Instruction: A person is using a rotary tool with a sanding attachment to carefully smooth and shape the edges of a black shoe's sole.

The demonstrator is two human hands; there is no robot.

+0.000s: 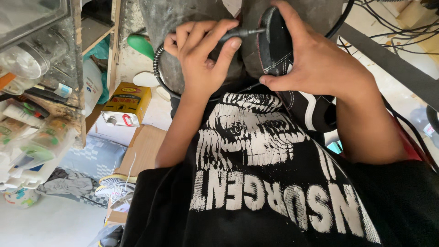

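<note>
Our left hand (206, 57) is curled around a slim black rotary handpiece (238, 33), with thumb and fingers pinching its barrel like a pen, and its metal tip meets the edge of the sole of a black shoe (274, 43). Our right hand (315, 59) wraps the shoe from the far side, fingers over the top of the sole and thumb pressed along the white-stitched upper, holding it sideways against our lap. The shoe sits between both hands, just above the printed front of our black T-shirt (256, 183). From the back of the handpiece a ribbed flexible shaft (157, 68) loops down past our left wrist. Beyond the left hand a yellow rectangular tin can (127, 104) with a red cap ring stands on a wooden board, with a green paddle-shaped object (141, 45) near it. Farther left a cluttered shelf (41, 105) carries tubes and bottles, and a patterned sneaker (114, 185) lies below. Black cables (393, 32) trail across the floor to our right.
</note>
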